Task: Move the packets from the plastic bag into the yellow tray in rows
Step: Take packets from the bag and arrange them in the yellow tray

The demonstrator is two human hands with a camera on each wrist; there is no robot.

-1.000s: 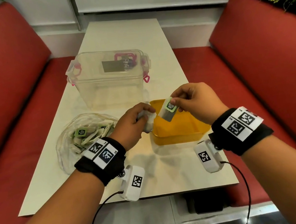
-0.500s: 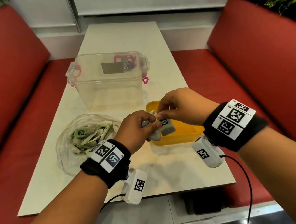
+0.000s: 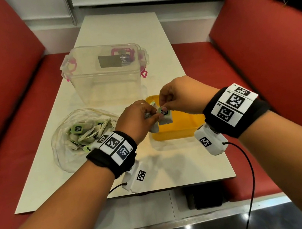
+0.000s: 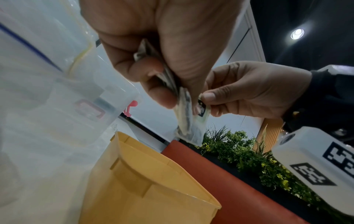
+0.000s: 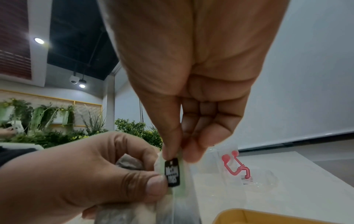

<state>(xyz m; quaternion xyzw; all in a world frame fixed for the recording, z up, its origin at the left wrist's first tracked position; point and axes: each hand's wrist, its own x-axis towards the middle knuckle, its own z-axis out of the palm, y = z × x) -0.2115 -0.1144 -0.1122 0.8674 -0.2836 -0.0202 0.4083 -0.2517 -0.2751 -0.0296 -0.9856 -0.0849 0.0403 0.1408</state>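
- Our left hand point(image 3: 137, 120) squeezes a small bunch of packets point(image 4: 168, 78) above the near-left corner of the yellow tray point(image 3: 179, 131).
- Our right hand point(image 3: 179, 99) pinches the top of 1 packet point(image 3: 164, 115) with thumb and finger. This packet hangs down and touches the bunch.
- We think we are pulling this 1 packet away from the bunch. It is not in the tray yet.
- From the head view we see no packets lying in the tray, but our hands hide part of it.
- The plastic bag point(image 3: 64, 145) lies at 9 o'clock from the tray. Many more packets are still in it, so we think the job has just begun.
- A clear box point(image 3: 106, 76) stands at 11 o'clock from the tray.
- Next, we should let the left thumb loosen, lift the 1 packet free, and lay it flat along a tray wall to start a row.
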